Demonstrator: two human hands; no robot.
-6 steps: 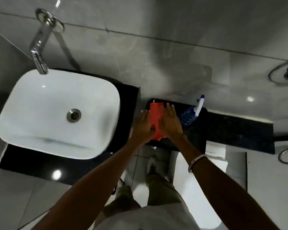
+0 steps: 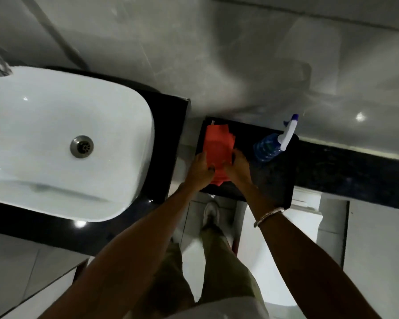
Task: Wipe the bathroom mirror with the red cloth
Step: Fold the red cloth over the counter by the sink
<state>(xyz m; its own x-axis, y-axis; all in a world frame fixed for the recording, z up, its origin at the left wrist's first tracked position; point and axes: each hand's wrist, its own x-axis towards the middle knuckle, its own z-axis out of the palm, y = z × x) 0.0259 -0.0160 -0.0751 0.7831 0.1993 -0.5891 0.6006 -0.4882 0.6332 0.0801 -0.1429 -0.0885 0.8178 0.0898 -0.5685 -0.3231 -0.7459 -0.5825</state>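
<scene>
The red cloth [image 2: 218,143] lies folded on a black shelf [image 2: 274,180] below the grey tiled wall, just right of the washbasin. My left hand [image 2: 199,170] grips its near left edge. My right hand [image 2: 237,168] grips its near right edge, fingers curled over the cloth. A metal bangle sits on my right wrist. The mirror is out of view.
A white washbasin [image 2: 55,139] sits on a black counter [image 2: 168,125] at the left. A blue spray bottle [image 2: 272,143] with a white trigger stands on the shelf right of the cloth. A black ledge [image 2: 346,162] runs rightwards. My legs and a shoe show below.
Both hands have slid back toward me along the cloth and curled onto its near edges; earlier they lay flatter on top of it. The camera has shifted, pushing the tap toward the left edge.
</scene>
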